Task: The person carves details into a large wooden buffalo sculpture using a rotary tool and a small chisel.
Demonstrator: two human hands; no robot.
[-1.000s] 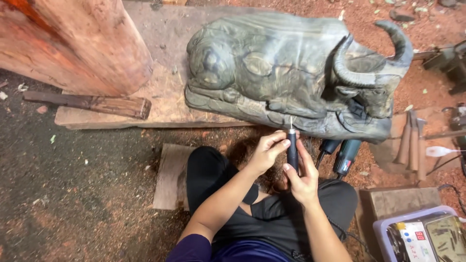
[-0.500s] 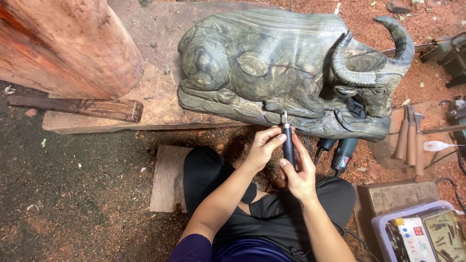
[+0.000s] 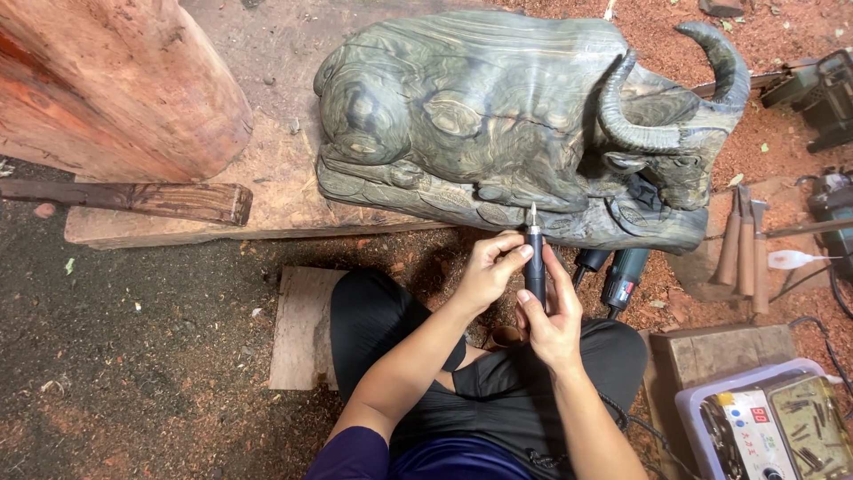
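Note:
A large dark grey-green wooden carving of a lying buffalo (image 3: 498, 116) with curved horns rests on a plank (image 3: 267, 200). Both hands hold a slim black rotary carving handpiece (image 3: 534, 267) upright just below the carving's base. My left hand (image 3: 489, 267) pinches its upper part with the fingertips. Lower down, my right hand (image 3: 551, 316) wraps around the body. The metal tip points up at the lower edge of the carving.
A thick reddish log (image 3: 107, 80) stands at the upper left, with a dark wooden stick (image 3: 133, 200) below it. Power tools (image 3: 613, 276) lie under the carving. Chisels (image 3: 742, 244) lie to the right, and a control box (image 3: 773, 427) sits at the bottom right. Sawdust covers the ground.
The view has shifted slightly, so the carving sits a little lower and to the left. Both hands keep hold of the handpiece near the carving's base.

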